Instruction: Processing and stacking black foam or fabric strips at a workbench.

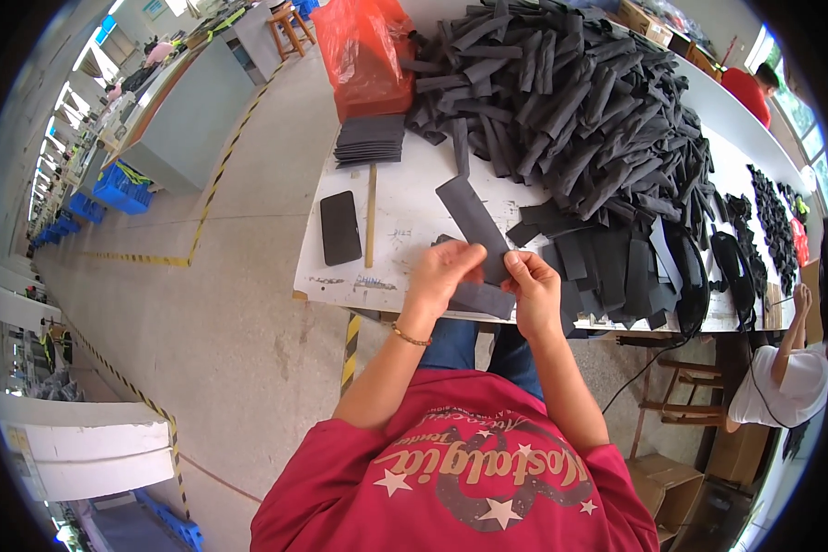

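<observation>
A long black fabric strip slants over the white table's near edge, between my two hands. My right hand pinches its near end between thumb and fingers. My left hand is closed at the strip's left side, thumb and fingertips at its edge; the fingers' undersides are hidden. Another dark flat piece lies under my hands along the table edge. Flat black pieces spread out to the right of my right hand. Beyond the strip rises a large heap of folded black strips.
On the table at left lie a black phone, a wooden stick and a neat stack of black pieces. A red plastic bag stands behind them. Black cable loops hang at right, near a person in white.
</observation>
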### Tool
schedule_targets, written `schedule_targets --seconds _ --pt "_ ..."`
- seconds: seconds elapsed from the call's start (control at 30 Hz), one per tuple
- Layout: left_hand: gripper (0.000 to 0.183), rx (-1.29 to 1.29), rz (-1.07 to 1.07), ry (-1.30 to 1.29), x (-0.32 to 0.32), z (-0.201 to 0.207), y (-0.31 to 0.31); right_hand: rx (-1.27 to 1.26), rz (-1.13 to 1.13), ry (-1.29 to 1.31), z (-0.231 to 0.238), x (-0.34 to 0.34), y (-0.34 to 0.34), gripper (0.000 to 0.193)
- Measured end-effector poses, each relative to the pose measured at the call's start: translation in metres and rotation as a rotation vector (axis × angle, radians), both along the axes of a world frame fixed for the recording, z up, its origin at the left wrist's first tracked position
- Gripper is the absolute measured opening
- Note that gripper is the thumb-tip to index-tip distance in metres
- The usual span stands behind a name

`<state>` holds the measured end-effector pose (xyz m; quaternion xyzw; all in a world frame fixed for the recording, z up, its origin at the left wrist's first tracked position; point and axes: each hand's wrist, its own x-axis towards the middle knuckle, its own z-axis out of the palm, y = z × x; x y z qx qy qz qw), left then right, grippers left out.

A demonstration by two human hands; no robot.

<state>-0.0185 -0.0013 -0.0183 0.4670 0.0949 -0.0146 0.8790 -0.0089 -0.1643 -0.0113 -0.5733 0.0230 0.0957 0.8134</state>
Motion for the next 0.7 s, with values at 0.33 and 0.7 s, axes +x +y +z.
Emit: schedule_targets --seconds 0.33,0.7 --pt "0.017 0.03 0.088 -0.044 0.004 -0.001 0.019 -0.129 0.098 -0.038 0.003 0.002 -0.008 0.017" --pt "0.015 0.146 0.315 0.049 -0.029 -0.009 0.032 -0.574 0.2 -0.124 -0.004 0.001 -0.014 0.01"
